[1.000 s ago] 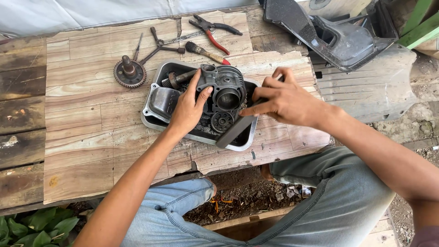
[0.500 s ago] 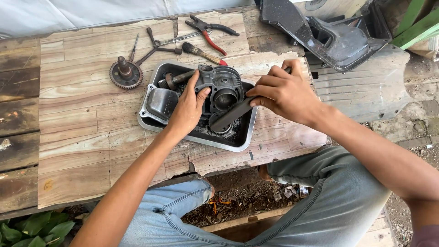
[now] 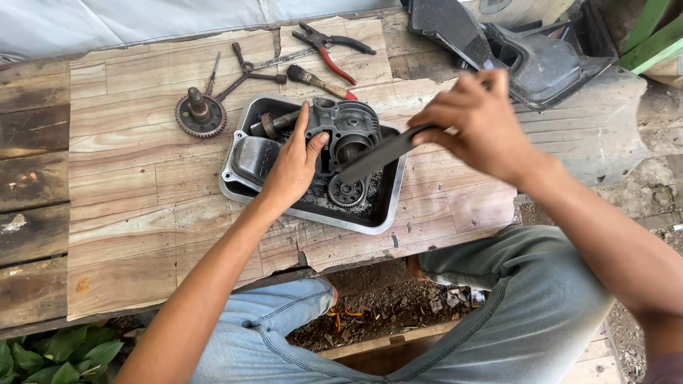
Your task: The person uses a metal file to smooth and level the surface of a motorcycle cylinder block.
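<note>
Left hand (image 3: 295,167) gripping grey engine casing (image 3: 345,135), upright inside metal tray (image 3: 313,213) on wooden counter (image 3: 128,213). Right hand (image 3: 477,121) closed on dark flat bar (image 3: 377,153), angled down into casing opening. Small gear (image 3: 347,190) in tray below casing. Beyond tray: large gear (image 3: 200,115), brush (image 3: 316,82), red-handled pliers (image 3: 334,50), black plastic cover (image 3: 526,50).

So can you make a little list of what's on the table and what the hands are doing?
left hand: grips the grey metal engine casing
right hand: holds a flat dark tool, tip toward the casing
tray: metal, holds the casing, a small gear and other parts
table: worn wood planks
beside the tray: large gear, brush, red-handled pliers
</note>
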